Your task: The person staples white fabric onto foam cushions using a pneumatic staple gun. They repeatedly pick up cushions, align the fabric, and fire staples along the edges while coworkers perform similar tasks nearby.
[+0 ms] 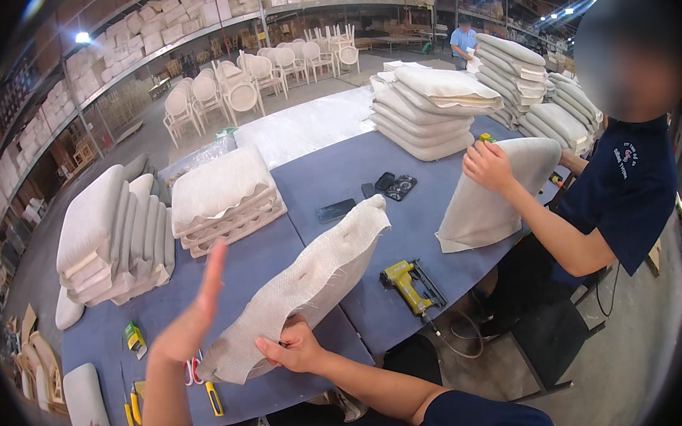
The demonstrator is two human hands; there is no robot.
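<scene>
Cushion (308, 281): pale grey woven cover, surface puckered, border wavy with loose threads. Held tilted on its side above the table (257, 253), slanting from near the front edge inward; contact with the tabletop cannot be confirmed.

The near cushion (309, 273) has matt, coarsely woven cloth with loose threads. The table (308, 185) looks smooth and matt, the phone (335, 211) glossy. At right, the nail gun (408, 285) resembles painted metal; the far chairs (244, 99) look like bare, matt wood.
</scene>
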